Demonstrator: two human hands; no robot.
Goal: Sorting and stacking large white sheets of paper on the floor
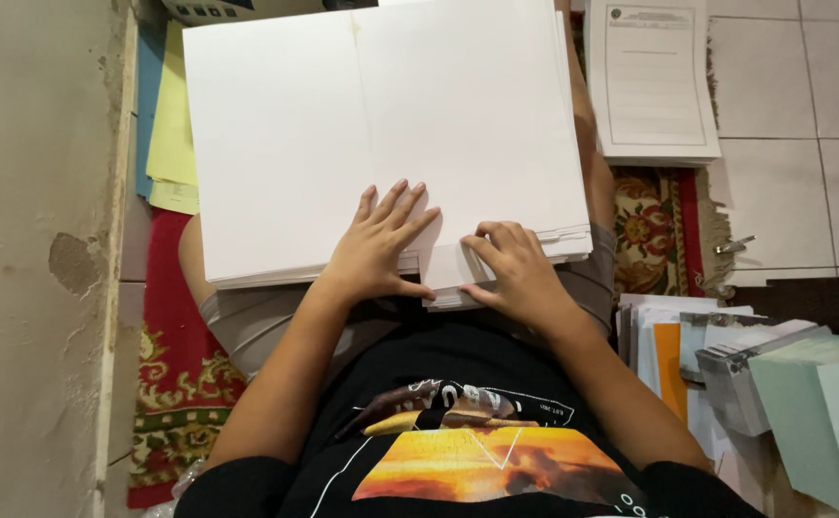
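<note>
Here, left hand (378, 245) lies flat and spread on a thick, floppy paper stack (381, 134); right hand (515, 273), fingers curled, pinches its near edge, probably the best hold.

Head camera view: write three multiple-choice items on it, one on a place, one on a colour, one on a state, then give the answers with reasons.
1. Where does the large stack of blank white paper sheets rest?
A. on the person's lap
B. on the tiled floor
C. on a shelf

2. What colour are the loose sheets that jut out beyond the stack's left edge?
A. yellow
B. pink
C. black

3. How does the left hand lie?
A. flat, fingers spread on the top sheet
B. clenched in a fist
C. lifted off the paper

Answers:
1 A, the stack spans the person's thighs.
2 A, pale yellow paper shows there, beside a blue sheet.
3 A, the palm lies down on the paper, while the right hand curls over the stack's near edge.
</note>
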